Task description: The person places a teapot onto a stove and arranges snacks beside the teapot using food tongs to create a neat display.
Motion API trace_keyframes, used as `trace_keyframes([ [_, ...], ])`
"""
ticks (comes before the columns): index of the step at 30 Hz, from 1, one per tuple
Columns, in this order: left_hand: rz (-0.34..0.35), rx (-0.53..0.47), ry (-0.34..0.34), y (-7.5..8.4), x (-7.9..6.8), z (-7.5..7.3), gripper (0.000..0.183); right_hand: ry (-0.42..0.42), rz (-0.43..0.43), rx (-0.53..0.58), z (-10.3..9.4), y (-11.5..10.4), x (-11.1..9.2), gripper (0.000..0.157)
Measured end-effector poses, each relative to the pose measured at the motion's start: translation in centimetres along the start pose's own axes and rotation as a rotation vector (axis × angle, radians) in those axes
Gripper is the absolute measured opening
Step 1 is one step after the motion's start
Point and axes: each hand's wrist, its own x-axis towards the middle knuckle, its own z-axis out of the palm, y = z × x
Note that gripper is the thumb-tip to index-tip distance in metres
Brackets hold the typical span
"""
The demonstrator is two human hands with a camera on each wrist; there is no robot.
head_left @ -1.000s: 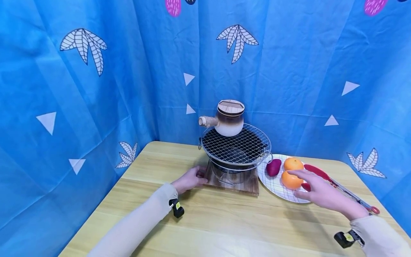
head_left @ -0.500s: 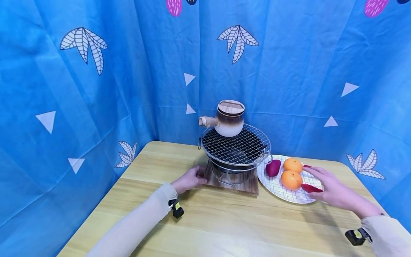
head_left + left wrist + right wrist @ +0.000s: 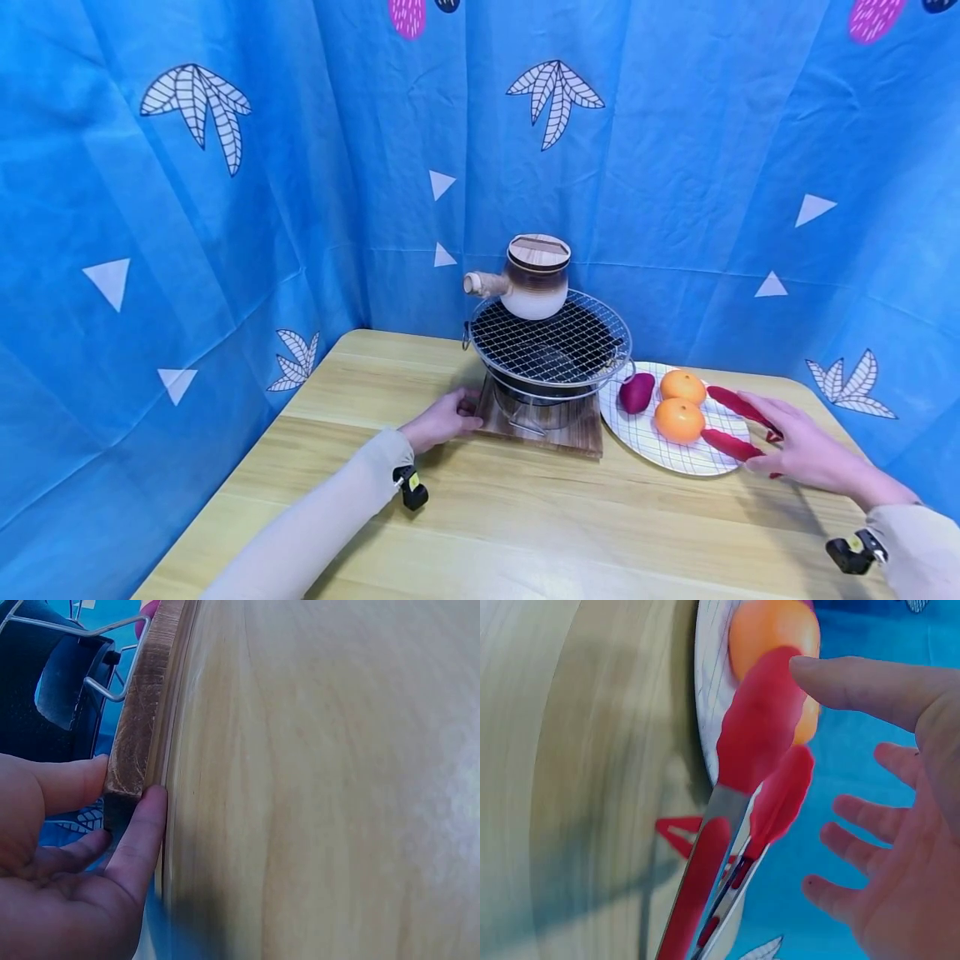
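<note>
"Left hand [image 3: 441, 419] first: what's it doing?"

"Pinching the near-left corner of the wooden board [image 3: 576, 433] between thumb and fingers."

"On that?"

"A round grill [image 3: 551, 350], bearing a lidded pot [image 3: 536, 292], its handle pointing left."

"Further right?"

"A plate [image 3: 645, 435] with a purple fruit [image 3: 636, 392] and two oranges [image 3: 679, 420]. Red tongs [image 3: 731, 445] reach over its right side. The right hand [image 3: 810, 450] is there, fingers spread wide; whether it touches them, I can't tell."
</note>
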Motion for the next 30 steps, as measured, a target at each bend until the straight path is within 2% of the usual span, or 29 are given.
trace_keyframes([
  [3,-0.001,0.005,0.0,0.0,0.0,0.1,0.059,-0.003,0.0,-0.041,0.0,0.9,-0.2,0.108],
  [11,-0.007,0.02,0.015,0.2,-0.3,0.4,0.059,-0.011,0.0,-0.046,0.3,3.3,-0.8,0.112],
  [16,0.001,0.02,0.016,0.1,-0.2,0.3,0.059,-0.02,0.018,-0.049,0.3,3.9,-0.8,0.113],
  [24,0.013,0.013,0.007,-0.2,0.1,0.1,0.058,-0.053,0.091,-0.064,0.2,4.8,-0.8,0.108],
  [30,0.014,0.016,0.004,-0.1,0.1,0.0,0.058,-0.032,0.091,-0.069,0.5,5.7,-1.0,0.109],
])
